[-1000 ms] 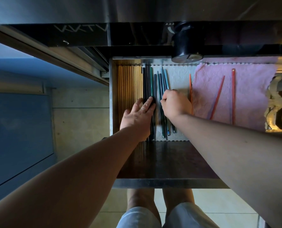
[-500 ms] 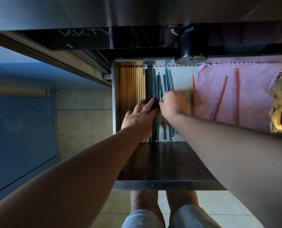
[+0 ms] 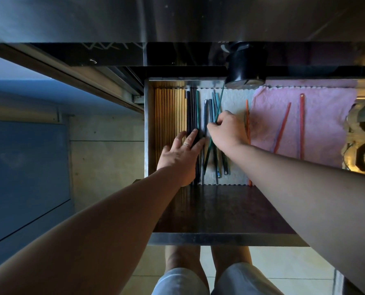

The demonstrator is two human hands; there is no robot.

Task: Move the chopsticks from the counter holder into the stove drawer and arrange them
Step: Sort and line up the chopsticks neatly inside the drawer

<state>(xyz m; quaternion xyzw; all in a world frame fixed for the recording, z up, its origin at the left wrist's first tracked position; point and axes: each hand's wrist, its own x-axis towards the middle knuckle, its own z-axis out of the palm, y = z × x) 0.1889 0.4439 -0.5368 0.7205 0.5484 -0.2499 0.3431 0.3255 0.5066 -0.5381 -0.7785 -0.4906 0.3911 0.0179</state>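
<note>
**Green chopstick pinched over the open drawer**

The right hand [image 3: 226,130] pinches a green chopstick [image 3: 220,103] between thumb and fingertips, holding it slanted across the loose blue chopsticks [image 3: 218,162] on the white liner [image 3: 235,103]. Just left of it, the left hand [image 3: 181,152] lies flat, fingers straight, on the black chopsticks [image 3: 191,111]. These sit beside a tidy row of wooden chopsticks [image 3: 168,116] against the left wall of the drawer [image 3: 220,239]. An orange chopstick [image 3: 247,116] lies along the edge of the pink cloth [image 3: 326,116], which carries two red chopsticks [image 3: 302,124].
</note>
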